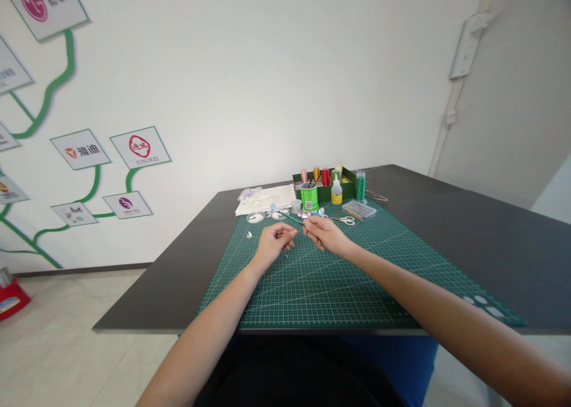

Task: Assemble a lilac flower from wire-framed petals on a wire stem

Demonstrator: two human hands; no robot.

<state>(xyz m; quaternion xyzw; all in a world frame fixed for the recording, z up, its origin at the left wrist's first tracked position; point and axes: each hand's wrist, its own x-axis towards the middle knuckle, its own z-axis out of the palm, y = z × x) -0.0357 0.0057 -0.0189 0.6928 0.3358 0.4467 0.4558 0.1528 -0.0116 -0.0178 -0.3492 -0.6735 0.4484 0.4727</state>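
My right hand (325,234) is closed in a pinch on a thin green stem (291,218). The stem slants up and to the left, and a pale blue, petal-like piece (273,207) shows at its far end. Just left of it, my left hand (275,242) has thumb and fingers pressed together near my right fingertips. What it pinches, if anything, is too small to make out. Both hands are above the green cutting mat (312,288). A small white flower-like piece (249,235) lies on the mat beyond my left hand.
Behind my hands stand a green can (309,197) with tools, a glue bottle (336,191) and a dark green box (351,188) of thread spools. Scissors (347,220), a clear plastic case (359,210), a green spool (360,185) and white sheets (266,199) lie around them.
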